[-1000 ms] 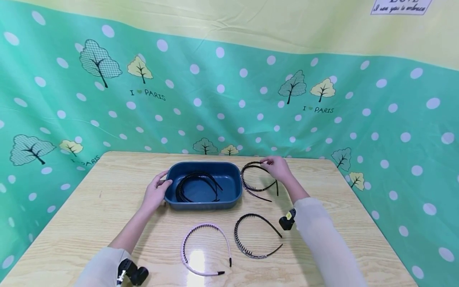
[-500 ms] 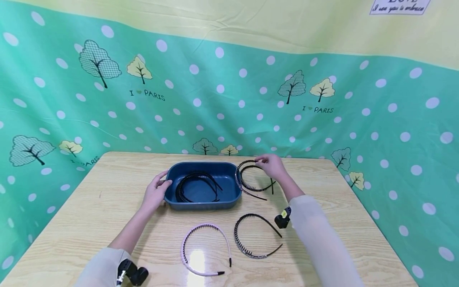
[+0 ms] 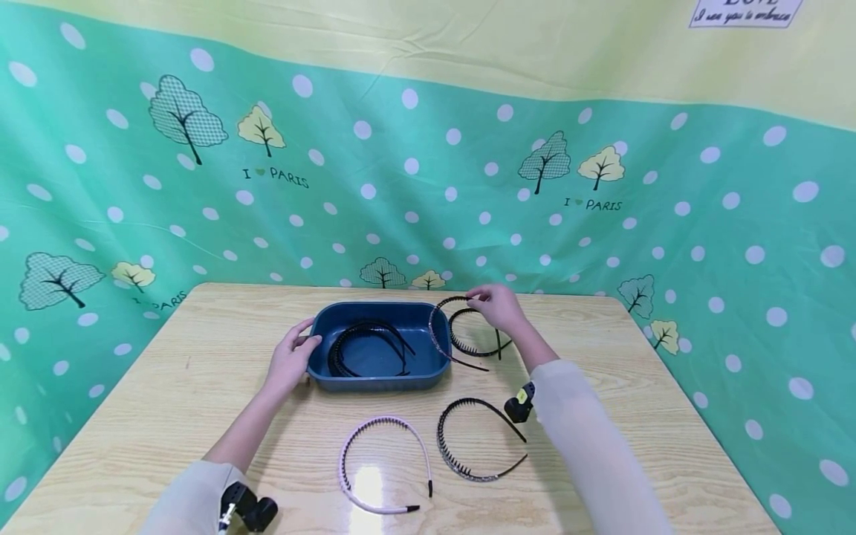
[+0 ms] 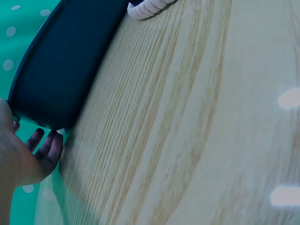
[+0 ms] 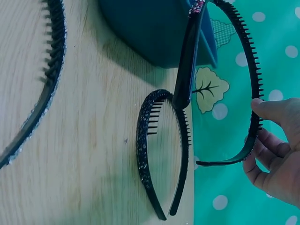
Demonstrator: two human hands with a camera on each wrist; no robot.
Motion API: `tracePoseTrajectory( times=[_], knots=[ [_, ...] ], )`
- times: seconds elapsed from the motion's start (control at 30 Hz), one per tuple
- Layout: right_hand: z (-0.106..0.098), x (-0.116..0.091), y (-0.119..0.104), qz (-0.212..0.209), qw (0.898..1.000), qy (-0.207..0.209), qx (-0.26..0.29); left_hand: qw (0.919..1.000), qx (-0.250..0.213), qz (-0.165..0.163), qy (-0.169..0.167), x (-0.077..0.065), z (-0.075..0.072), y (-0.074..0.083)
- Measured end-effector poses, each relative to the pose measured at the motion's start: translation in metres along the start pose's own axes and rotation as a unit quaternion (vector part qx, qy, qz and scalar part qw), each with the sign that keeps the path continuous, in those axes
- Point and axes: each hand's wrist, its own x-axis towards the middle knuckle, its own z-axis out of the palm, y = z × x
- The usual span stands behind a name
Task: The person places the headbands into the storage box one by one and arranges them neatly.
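Observation:
At the left end of a dark blue plastic bin (image 3: 381,384), my left hand (image 3: 287,362) grips the wall, thumb at the rim and fingers around the outside. Several black headbands (image 3: 336,355) lie in the bin's left half. My right hand (image 3: 500,308) pinches a toothed black headband (image 5: 255,70) between thumb and fingers; pink-red glitter shows on its band in the right wrist view. The held headband is raised, its curved side over the bin's right rim. Beneath it, a black sparkly headband (image 5: 142,140) rests on the table beside the bin.
Nearer the front of the wooden table (image 3: 200,416) lie a lilac headband (image 3: 343,468) with dark tips and a black headband with silver glitter (image 3: 443,442). A green dotted curtain (image 3: 428,186) hangs behind the table's back edge.
My right hand has lifted the pinched headband and carried it left, from beside the bin to over its right rim. The left hand and the bin have stayed in place.

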Motion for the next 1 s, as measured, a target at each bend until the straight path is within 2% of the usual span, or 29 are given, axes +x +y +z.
tracePoseTrajectory(
  times=[0.43,1.0],
  knots=[
    [0.014,0.007,-0.019,-0.021,1.0,-0.003,0.006,1.0,0.0,-0.003,0.002,0.0,0.0,0.0],
    [0.023,0.008,-0.035,-0.016,1.0,-0.018,0.004,1.0,-0.008,0.001,-0.004,0.0,0.0,0.001]
  ],
)
